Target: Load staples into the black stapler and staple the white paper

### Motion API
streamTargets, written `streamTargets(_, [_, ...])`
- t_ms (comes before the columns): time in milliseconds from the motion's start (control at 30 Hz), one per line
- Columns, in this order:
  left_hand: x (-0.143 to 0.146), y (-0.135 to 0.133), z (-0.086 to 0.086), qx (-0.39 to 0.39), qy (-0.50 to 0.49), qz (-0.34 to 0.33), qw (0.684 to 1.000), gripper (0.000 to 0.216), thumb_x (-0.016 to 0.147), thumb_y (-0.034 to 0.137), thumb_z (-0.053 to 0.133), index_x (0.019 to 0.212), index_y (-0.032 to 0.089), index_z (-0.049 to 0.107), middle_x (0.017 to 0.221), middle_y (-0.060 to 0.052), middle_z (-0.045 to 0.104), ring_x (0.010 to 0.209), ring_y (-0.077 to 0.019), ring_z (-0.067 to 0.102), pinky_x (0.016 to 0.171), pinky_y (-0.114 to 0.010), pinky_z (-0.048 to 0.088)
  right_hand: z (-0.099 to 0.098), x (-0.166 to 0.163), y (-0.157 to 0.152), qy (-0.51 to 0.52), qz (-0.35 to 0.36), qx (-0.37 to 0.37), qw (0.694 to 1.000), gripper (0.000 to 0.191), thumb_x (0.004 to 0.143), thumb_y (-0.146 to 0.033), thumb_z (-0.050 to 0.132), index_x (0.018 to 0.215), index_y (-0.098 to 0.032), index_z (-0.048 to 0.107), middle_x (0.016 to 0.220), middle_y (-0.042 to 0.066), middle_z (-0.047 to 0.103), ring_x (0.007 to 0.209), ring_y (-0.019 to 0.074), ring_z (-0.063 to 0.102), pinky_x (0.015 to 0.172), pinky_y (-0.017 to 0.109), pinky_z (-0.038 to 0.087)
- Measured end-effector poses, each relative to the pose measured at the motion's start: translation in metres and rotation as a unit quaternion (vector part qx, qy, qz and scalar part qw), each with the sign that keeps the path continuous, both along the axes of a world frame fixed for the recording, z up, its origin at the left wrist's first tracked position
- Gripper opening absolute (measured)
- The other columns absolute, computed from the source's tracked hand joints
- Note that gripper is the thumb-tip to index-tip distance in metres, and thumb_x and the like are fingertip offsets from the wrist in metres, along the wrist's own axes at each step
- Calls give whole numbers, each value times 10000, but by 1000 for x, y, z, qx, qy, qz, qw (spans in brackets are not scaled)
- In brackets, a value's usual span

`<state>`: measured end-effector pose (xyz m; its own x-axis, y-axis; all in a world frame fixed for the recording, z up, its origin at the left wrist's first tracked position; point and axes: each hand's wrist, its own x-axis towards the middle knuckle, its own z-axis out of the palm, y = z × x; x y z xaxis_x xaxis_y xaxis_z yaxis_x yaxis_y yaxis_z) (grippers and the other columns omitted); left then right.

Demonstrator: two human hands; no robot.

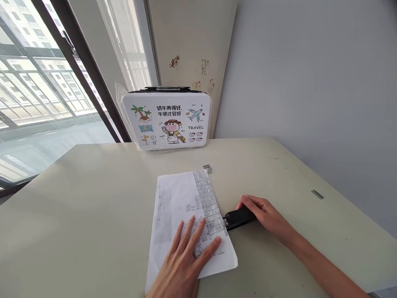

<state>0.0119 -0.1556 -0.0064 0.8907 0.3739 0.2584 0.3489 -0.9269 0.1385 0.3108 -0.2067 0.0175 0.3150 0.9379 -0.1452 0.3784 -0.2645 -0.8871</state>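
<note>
A sheaf of printed paper [176, 194] lies on the table, its right side covered by dense rows of staples [211, 203]. My left hand [186, 252] rests flat on its lower part, fingers spread. In my right hand [263, 213] is a black stapler [240, 216], gripped from the right by its rear end. The stapler's front end meets the right edge of the paper, near the lower end of the staple rows. Whether the paper's edge sits between its jaws I cannot tell.
Short staple strips [207, 168] lie just beyond the paper, and another strip [317, 194] is at the right. A white cartoon-printed case [167, 124] in clear plastic stands at the table's back edge. A window [46, 82] is at the left, a grey wall [310, 82] at the right.
</note>
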Motion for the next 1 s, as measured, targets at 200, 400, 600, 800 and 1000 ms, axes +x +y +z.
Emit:
streamTargets(200, [1, 0, -8, -16, 1, -3, 1000, 1128, 630, -98, 483, 1661, 304, 264, 1758, -87, 76, 1579, -453, 117, 1181, -709, 349, 1, -12, -10, -14, -6, -32, 999, 640, 952, -777, 404, 769, -228, 678, 809, 40, 697, 777, 216, 604, 660, 295, 491])
streamTargets(400, [1, -2, -7, -20, -2, -7, 1000, 1087, 660, -104, 482, 1654, 286, 282, 1754, -94, 100, 1578, -450, 122, 1181, -702, 357, 15, -15, -10, -39, 18, -55, 998, 598, 986, -735, 394, 781, -238, 656, 831, 28, 702, 810, 219, 628, 696, 300, 495])
streamTargets(600, [6, -2, -8, -28, 0, -36, 999, 1004, 736, -103, 455, 1652, 268, 278, 1749, -103, 121, 1581, -417, 145, 1190, -678, 354, 31, -27, 11, -102, 59, -38, 992, 590, 1034, -697, 316, 1115, -283, 730, 1230, 61, 733, 1221, 284, 633, 1020, 410, 518])
streamTargets(800, [8, -1, -12, -48, -13, -40, 998, 990, 738, -79, 486, 1638, 294, 309, 1752, -91, 110, 1581, -414, 148, 1198, -687, 332, 33, -52, 27, -161, 139, -52, 976, 672, 1051, -695, 242, 1429, -299, 631, 1582, 12, 533, 1579, 287, 268, 1283, 528, 264])
streamTargets(1000, [8, -1, -17, -54, -11, -42, 998, 1014, 714, -72, 484, 1646, 276, 287, 1754, -117, 45, 1581, -432, 115, 1190, -701, 327, 33, -61, 28, -206, 159, -83, 962, 703, 1051, -701, 223, 1521, -297, 553, 1673, -8, 398, 1608, 293, 190, 1300, 543, 223])
